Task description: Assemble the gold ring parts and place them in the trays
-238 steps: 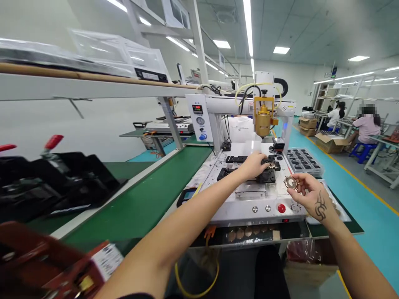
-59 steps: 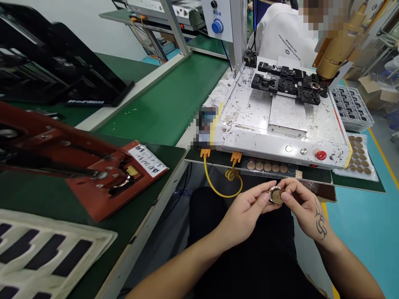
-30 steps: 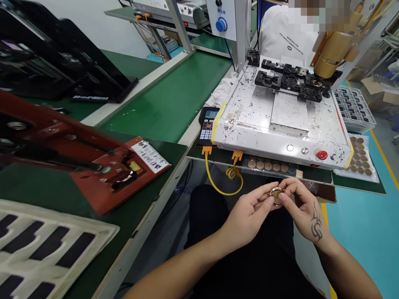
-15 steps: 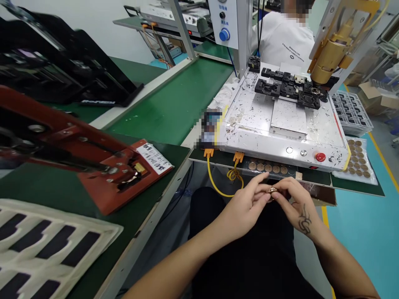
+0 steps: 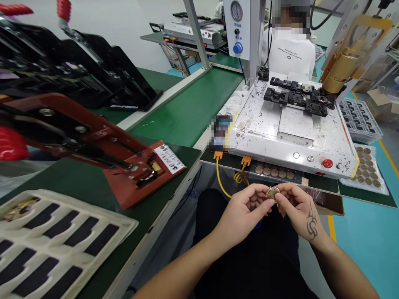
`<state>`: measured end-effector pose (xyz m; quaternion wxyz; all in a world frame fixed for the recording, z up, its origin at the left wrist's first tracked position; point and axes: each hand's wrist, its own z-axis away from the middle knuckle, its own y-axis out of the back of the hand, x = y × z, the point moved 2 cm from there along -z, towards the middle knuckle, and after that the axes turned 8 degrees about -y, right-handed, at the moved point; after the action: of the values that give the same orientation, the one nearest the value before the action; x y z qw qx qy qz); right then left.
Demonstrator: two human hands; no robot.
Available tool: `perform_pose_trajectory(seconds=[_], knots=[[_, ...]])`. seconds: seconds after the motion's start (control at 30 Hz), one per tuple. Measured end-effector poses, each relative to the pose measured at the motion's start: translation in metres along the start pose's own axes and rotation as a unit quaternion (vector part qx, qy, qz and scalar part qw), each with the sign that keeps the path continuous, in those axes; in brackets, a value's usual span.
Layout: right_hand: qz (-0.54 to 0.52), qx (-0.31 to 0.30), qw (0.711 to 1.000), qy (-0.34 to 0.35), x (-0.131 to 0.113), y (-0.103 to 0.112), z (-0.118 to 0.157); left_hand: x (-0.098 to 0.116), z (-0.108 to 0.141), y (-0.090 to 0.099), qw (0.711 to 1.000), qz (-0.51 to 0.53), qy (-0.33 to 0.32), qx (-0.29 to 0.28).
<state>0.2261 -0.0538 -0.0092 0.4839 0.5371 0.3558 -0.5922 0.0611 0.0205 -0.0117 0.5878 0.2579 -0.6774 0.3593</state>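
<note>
Between both hands, above my lap, is a small round gold-coloured watch case point(image 5: 272, 192) with its flat round side turned up toward me. My left hand point(image 5: 249, 205) pinches its left edge between thumb and fingers. On the opposite edge my right hand point(image 5: 294, 203) also grips it, thumb on top. The fingertips hide parts of the rim. Just beyond the hands, a strip of round brown discs point(image 5: 274, 172) lies under the front of a white machine point(image 5: 264, 146).
A red toggle press point(image 5: 140, 178) stands on the green bench at left, behind a cream tray point(image 5: 124, 226) with dark slots. Black fixtures point(image 5: 296, 97) sit on the white machine beneath a gold dispensing head point(image 5: 339, 72). Yellow cables point(image 5: 218, 174) hang nearby. A co-worker point(image 5: 291, 52) sits beyond.
The watch case has been tilted so its flat face shows; before, it was seen nearly edge-on. My left fingers have curled in around it. The head view has shifted left and upward.
</note>
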Motion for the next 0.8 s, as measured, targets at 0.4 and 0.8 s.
perform_pose_trajectory(seconds=[0.4, 0.8], knots=[[0.060, -0.029, 0.994, 0.086, -0.001, -0.002, 0.000, 0.011, 0.005, 0.004, 1.000, -0.028, -0.001, 0.008], [0.274, -0.141, 0.873, 0.379, -0.036, -0.026, -0.048, 0.098, 0.027, 0.074, 0.905, -0.341, -0.218, 0.132]])
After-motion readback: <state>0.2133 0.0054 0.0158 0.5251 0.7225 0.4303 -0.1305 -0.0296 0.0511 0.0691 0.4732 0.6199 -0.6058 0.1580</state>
